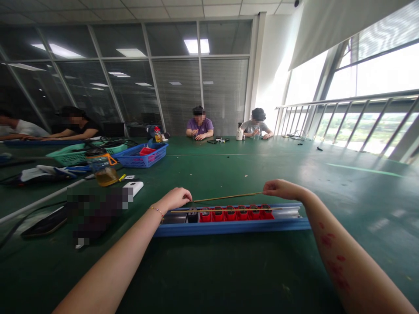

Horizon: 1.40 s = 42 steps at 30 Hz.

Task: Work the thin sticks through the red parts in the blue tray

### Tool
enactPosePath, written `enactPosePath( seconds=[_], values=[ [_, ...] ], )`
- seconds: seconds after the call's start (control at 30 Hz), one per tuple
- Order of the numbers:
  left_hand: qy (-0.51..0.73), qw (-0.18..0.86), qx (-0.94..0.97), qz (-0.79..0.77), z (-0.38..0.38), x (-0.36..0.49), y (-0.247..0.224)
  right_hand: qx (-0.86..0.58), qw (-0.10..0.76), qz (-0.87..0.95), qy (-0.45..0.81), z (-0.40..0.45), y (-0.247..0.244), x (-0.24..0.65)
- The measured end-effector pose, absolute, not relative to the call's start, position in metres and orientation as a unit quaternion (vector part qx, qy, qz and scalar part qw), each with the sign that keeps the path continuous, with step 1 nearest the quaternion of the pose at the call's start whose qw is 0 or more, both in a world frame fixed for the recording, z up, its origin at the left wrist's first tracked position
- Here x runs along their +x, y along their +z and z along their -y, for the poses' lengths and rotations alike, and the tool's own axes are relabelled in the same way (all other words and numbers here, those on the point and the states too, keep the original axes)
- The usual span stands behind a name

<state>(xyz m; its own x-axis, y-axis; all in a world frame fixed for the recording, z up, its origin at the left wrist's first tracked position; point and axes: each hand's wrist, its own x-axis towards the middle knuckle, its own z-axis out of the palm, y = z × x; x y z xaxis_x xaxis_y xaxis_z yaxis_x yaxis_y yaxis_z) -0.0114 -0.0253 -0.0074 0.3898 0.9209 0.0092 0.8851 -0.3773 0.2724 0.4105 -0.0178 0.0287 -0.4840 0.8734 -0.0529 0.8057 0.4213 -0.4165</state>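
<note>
A thin, straight, yellowish stick (225, 197) spans the space between my two hands, just beyond the blue tray (232, 227). Its left end meets the closed fingers of my left hand (176, 197), which has a beaded bracelet at the wrist. The fingers of my right hand (279, 189) pinch the other end, slightly higher. Inside the long tray stands a row of several small red cups (229, 215) with dark contents, and a black cup (192, 215) at the row's left. A second thin stick (219, 210) lies lengthwise across the cups.
Left on the green table are a bottle of amber liquid (106, 170), a blue basket (142, 156), a green basket (70, 153), a white power bank (135, 188) and a black phone (45, 221). Several people sit at tables farther back, one in a purple shirt (200, 126). A railing runs along the right.
</note>
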Motion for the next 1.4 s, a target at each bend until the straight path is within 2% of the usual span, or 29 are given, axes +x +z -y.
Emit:
enactPosePath(
  seconds=[0.13,0.27,0.5,0.63,0.77,0.83,0.97,1.07,1.17,1.27,1.4],
  values=[
    [0.095,0.099,0.825,-0.548,0.025,-0.012,-0.011,-0.492,0.056,0.854,0.161,0.013,0.013,0.387],
    [0.097,0.119,0.822,-0.548,0.024,-0.012,-0.012,-0.505,0.069,0.855,0.093,0.011,0.002,0.37],
    [0.103,0.115,0.824,-0.545,0.021,-0.015,-0.014,-0.521,0.088,0.847,0.059,0.008,0.002,0.369],
    [0.097,0.104,0.822,-0.552,0.021,-0.015,-0.015,-0.505,0.082,0.85,0.129,0.017,0.025,0.381],
    [0.099,0.084,0.823,-0.553,0.021,-0.015,-0.015,-0.467,0.029,0.848,0.248,0.04,0.058,0.389],
    [0.1,0.079,0.824,-0.552,0.021,-0.015,-0.015,-0.465,0.002,0.845,0.265,0.051,0.068,0.389],
    [0.096,0.079,0.822,-0.556,0.021,-0.015,-0.014,-0.495,-0.069,0.818,0.284,0.059,0.068,0.383],
    [0.097,0.074,0.823,-0.555,0.022,-0.014,-0.014,-0.511,-0.087,0.8,0.303,0.058,0.063,0.379],
    [0.103,0.068,0.827,-0.548,0.022,-0.015,-0.015,-0.495,-0.058,0.823,0.273,0.059,0.066,0.378],
    [0.107,0.066,0.83,-0.544,0.022,-0.016,-0.016,-0.446,0.013,0.868,0.218,0.065,0.075,0.374],
    [0.11,0.069,0.828,-0.545,0.023,-0.016,-0.014,-0.389,0.083,0.892,0.213,0.072,0.087,0.364]
  ],
)
